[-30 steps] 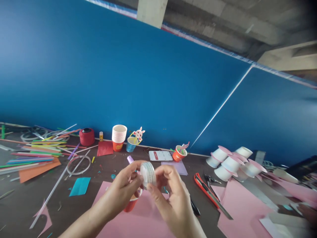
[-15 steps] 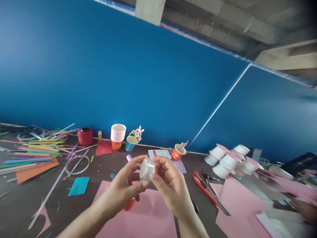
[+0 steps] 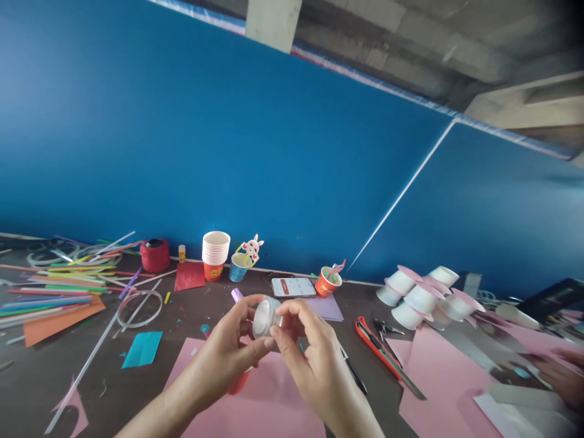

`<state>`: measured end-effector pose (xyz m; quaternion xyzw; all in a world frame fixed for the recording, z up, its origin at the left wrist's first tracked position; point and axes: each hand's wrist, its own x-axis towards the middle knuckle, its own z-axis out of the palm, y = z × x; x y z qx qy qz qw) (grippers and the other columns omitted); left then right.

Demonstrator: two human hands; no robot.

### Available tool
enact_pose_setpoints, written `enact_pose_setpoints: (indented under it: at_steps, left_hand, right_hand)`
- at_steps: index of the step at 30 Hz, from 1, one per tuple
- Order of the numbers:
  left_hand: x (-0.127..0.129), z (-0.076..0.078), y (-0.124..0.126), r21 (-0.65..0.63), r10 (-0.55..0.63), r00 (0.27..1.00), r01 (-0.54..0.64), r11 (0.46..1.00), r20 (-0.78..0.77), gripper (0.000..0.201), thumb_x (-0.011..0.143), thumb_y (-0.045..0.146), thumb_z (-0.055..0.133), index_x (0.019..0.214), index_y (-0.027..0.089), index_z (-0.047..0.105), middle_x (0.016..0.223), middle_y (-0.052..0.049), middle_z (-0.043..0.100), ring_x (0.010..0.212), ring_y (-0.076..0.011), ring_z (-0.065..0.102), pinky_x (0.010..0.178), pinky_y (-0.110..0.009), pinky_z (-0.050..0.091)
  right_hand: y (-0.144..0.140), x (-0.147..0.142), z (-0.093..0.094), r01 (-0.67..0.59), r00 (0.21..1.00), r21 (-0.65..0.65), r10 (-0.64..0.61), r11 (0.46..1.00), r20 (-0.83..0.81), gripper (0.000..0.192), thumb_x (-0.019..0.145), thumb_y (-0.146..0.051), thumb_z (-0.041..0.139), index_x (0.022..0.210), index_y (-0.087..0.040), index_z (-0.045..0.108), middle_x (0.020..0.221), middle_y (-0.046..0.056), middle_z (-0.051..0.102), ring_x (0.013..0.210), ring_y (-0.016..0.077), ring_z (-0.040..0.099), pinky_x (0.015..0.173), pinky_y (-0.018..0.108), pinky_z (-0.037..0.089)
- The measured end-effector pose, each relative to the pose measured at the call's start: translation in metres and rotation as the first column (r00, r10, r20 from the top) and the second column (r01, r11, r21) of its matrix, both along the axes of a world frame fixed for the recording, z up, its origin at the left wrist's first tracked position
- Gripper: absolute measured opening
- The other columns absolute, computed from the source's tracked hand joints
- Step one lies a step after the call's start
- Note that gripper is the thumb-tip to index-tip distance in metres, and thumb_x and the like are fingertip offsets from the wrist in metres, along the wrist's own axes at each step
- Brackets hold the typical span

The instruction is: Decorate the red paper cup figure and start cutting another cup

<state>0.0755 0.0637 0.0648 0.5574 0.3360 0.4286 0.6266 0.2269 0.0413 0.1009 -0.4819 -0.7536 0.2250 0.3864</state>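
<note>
L hand [image 3: 228,345] & R hand [image 3: 312,359] had clear roll [image 3: 264,317] pinched betw fingertips, red cup [image 3: 239,383] & pink sheet [image 3: 278,401] below grip — roll prob light, stiff, a bit slick, so rim seemed best hold, thumbs opp fingers

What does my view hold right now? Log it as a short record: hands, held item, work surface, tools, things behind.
held item: small round clear-and-white piece, between both hands
left hand: thumb and fingers about its left side
right hand: thumb and fingertips at its right side
below: pink sheet; red cup, partly hidden by left hand
tools to the right: red cutter
behind: stacked paper cups, blue cup, phone
</note>
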Motion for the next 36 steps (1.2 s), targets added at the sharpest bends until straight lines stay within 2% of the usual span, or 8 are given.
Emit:
enact_pose_setpoints:
  at_steps: [5,10,16,23,25,28,31,36]
  left_hand:
    - [-0.001,0.004,-0.002,0.082,-0.025,1.0,0.027,0.996,-0.018,0.053,0.07,0.033,0.065,0.115,0.021,0.04,0.092,-0.004,0.055,0.07,-0.0108,0.048,0.058,-0.023,0.039]
    - [0.0,0.006,-0.004,-0.032,-0.054,0.998,0.055,0.998,0.02,0.047,0.07,0.037,0.064,0.107,0.017,0.043,0.087,-0.004,0.055,0.059,-0.0081,0.044,0.047,-0.02,0.037]
    - [0.0,0.0,-0.002,-0.035,-0.03,0.999,0.031,0.999,0.025,0.04,0.07,0.043,0.062,0.093,0.014,0.048,0.071,-0.001,0.053,0.059,-0.0102,0.049,0.045,-0.019,0.039]
    - [-0.001,0.006,-0.002,-0.037,0.058,0.998,-0.057,0.998,0.036,0.035,0.079,0.047,0.047,0.087,0.014,0.052,0.07,-0.003,0.055,0.06,-0.0109,0.052,0.047,-0.019,0.042]
    - [-0.002,0.008,-0.004,-0.068,0.077,0.996,-0.074,0.995,0.042,0.033,0.079,0.046,0.049,0.09,0.015,0.052,0.071,-0.001,0.054,0.055,-0.0084,0.05,0.046,-0.018,0.042]
    - [-0.001,0.008,-0.006,-0.181,0.085,0.993,-0.07,0.981,0.08,0.035,0.079,0.046,0.049,0.1,0.018,0.05,0.073,0.0,0.054,0.049,-0.007,0.05,0.044,-0.019,0.041]
    - [0.001,0.005,-0.006,-0.317,0.11,0.98,-0.052,0.947,0.167,0.035,0.08,0.046,0.048,0.102,0.019,0.049,0.068,0.001,0.054,0.049,-0.0086,0.051,0.042,-0.019,0.039]
    - [0.006,-0.002,-0.003,-0.422,0.142,0.938,0.006,0.907,0.318,0.026,0.08,0.041,0.049,0.087,0.016,0.053,0.057,0.003,0.049,0.041,-0.0065,0.044,0.036,-0.017,0.031]
  right_hand:
    - [0.0,0.002,-0.001,0.047,0.993,0.033,-0.043,0.998,-0.111,0.01,0.087,-0.026,0.043,0.095,-0.021,0.045,0.08,0.001,0.053,0.07,0.0121,0.051,0.064,0.025,0.041]
    - [0.005,0.005,-0.003,0.032,0.983,0.017,-0.028,0.999,-0.182,0.009,0.088,-0.028,0.042,0.092,-0.02,0.045,0.077,0.0,0.051,0.066,0.0107,0.049,0.058,0.023,0.039]
    - [0.008,0.006,-0.003,0.052,0.987,0.09,-0.038,0.995,-0.153,0.008,0.088,-0.026,0.042,0.091,-0.02,0.046,0.078,0.0,0.05,0.066,0.0097,0.047,0.06,0.023,0.038]
    - [0.003,0.004,0.002,-0.047,0.996,0.021,0.049,0.999,-0.077,0.012,0.085,-0.024,0.047,0.075,-0.019,0.044,0.071,-0.003,0.047,0.064,0.0087,0.047,0.059,0.022,0.038]
    - [0.001,0.001,0.001,-0.092,0.991,-0.037,0.088,0.995,-0.1,0.004,0.084,-0.023,0.047,0.084,-0.02,0.045,0.073,-0.002,0.05,0.066,0.009,0.049,0.058,0.021,0.04]
    - [0.0,-0.004,-0.002,-0.119,0.984,-0.085,0.106,0.989,-0.145,0.017,0.084,-0.022,0.048,0.1,-0.022,0.044,0.076,-0.002,0.053,0.068,0.0095,0.053,0.057,0.02,0.043]
    - [0.0,-0.005,-0.004,-0.107,0.985,-0.051,0.098,0.993,-0.145,0.021,0.083,-0.021,0.05,0.103,-0.023,0.045,0.074,-0.003,0.054,0.067,0.0092,0.054,0.06,0.021,0.045]
    - [0.0,-0.005,-0.003,-0.071,0.997,0.055,0.071,0.996,0.005,0.023,0.079,-0.017,0.055,0.1,-0.024,0.047,0.082,-0.002,0.056,0.073,0.0105,0.054,0.069,0.024,0.044]
